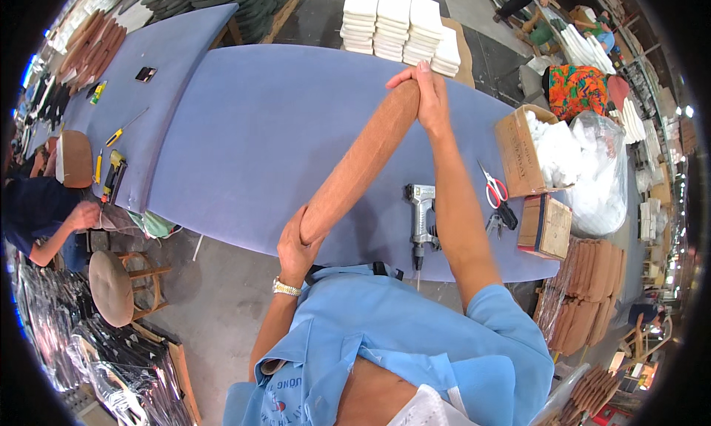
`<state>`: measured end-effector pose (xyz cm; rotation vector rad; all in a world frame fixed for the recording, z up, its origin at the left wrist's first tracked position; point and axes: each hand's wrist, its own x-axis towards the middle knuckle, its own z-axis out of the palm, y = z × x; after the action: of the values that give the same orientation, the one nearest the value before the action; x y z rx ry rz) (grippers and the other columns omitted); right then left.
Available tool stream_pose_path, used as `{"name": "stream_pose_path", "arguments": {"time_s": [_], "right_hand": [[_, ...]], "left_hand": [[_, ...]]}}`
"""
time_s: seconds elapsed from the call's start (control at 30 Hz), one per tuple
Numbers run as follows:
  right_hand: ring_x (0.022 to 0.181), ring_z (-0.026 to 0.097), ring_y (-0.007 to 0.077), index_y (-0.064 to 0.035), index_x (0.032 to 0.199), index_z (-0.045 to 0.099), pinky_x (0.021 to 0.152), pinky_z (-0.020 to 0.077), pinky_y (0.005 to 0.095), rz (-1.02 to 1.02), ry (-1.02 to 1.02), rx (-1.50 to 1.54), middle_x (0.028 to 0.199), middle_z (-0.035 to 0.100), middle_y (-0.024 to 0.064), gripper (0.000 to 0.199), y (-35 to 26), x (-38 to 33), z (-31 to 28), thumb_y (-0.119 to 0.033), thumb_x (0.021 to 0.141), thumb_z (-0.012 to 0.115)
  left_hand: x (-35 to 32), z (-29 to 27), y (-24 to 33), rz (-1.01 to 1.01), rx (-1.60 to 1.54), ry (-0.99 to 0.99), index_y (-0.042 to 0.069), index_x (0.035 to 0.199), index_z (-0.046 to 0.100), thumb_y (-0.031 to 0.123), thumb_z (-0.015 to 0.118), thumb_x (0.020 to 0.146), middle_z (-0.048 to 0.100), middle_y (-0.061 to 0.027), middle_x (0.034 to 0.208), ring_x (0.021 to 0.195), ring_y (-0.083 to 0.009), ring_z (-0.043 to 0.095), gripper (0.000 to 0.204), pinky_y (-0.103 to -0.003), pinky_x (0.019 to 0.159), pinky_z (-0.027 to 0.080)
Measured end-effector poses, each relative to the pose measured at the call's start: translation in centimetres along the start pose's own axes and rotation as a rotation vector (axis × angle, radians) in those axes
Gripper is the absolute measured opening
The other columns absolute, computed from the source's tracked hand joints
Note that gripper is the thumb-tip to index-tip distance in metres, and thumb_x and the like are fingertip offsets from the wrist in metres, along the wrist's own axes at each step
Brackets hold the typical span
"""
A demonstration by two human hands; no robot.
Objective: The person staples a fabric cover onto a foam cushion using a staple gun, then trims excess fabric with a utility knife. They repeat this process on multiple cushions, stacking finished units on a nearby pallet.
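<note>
A brown fabric-covered chair cushion (363,163) is held up on its edge above the blue-covered table (244,122), slanting from lower left to upper right. My left hand (296,250) wraps around its near lower end. At the far upper end, my right hand (434,104) grips it, with the thumb and fingers along the edge. The cushion's broad faces are mostly hidden from this angle. A silver pneumatic staple gun (423,213) lies on the table, left of my right forearm. Right of that forearm are red-handled scissors (495,189) and a black-handled tool (507,216).
A cardboard box (517,153) of white stuffing and a smaller box (544,226) stand at the table's right. Stacks of white pads (378,19) rise beyond the far edge. On the left, a co-worker's hand (83,215) is near another staple gun (114,176) and a stool (111,287).
</note>
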<state>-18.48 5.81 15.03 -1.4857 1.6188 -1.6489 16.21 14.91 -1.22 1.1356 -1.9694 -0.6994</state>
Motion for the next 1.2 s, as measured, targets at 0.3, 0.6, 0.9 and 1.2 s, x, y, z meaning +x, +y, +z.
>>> {"name": "stream_pose_path", "arguments": {"time_s": [0.3,0.6,0.9,1.2], "right_hand": [[0.081,0.067,0.0367,-0.0029,0.075,0.071,0.080,0.0516,0.0460,-0.513,0.079,-0.150,0.082,0.071,0.0175,0.043,-1.7,-1.2,4.1,-0.025,0.100,0.043],[0.071,0.062,0.0392,-0.0075,0.070,0.064,0.072,0.0452,0.0509,-0.461,0.185,-0.228,0.068,0.063,0.0151,0.043,-6.9,-2.1,9.4,-0.031,0.102,0.048],[0.075,0.061,0.0448,-0.0045,0.071,0.066,0.073,0.0460,0.0557,-0.204,0.028,-0.421,0.072,0.064,0.0213,0.053,-6.5,-3.4,3.0,-0.038,0.106,0.044],[0.071,0.062,0.0504,-0.0048,0.071,0.072,0.069,0.0499,0.0561,0.120,0.240,-0.606,0.074,0.068,0.0251,0.068,-4.1,-9.0,-0.7,-0.055,0.105,0.041]], "left_hand": [[4.9,-1.5,7.9,-0.189,-0.161,-0.147,-0.002,0.144,0.050,0.031,0.088,0.081,0.066,-0.0243,0.129,0.117,-0.0402,0.065,0.081,-0.045,0.099,0.052],[18.0,-6.8,18.0,0.172,-0.194,-0.087,-0.008,0.142,0.053,0.028,0.057,0.107,0.069,-0.0240,0.128,0.119,-0.0295,0.067,0.050,-0.038,0.100,0.051],[18.5,-7.0,17.5,0.270,-0.167,-0.242,-0.005,0.133,0.063,0.025,0.058,0.106,0.073,-0.0232,0.119,0.107,-0.0290,0.071,0.040,-0.038,0.091,0.054],[22.8,-4.5,14.1,0.566,-0.257,-0.550,-0.008,0.130,0.063,0.030,0.051,0.108,0.071,-0.0191,0.120,0.111,-0.0289,0.066,0.045,-0.039,0.101,0.048]]}}
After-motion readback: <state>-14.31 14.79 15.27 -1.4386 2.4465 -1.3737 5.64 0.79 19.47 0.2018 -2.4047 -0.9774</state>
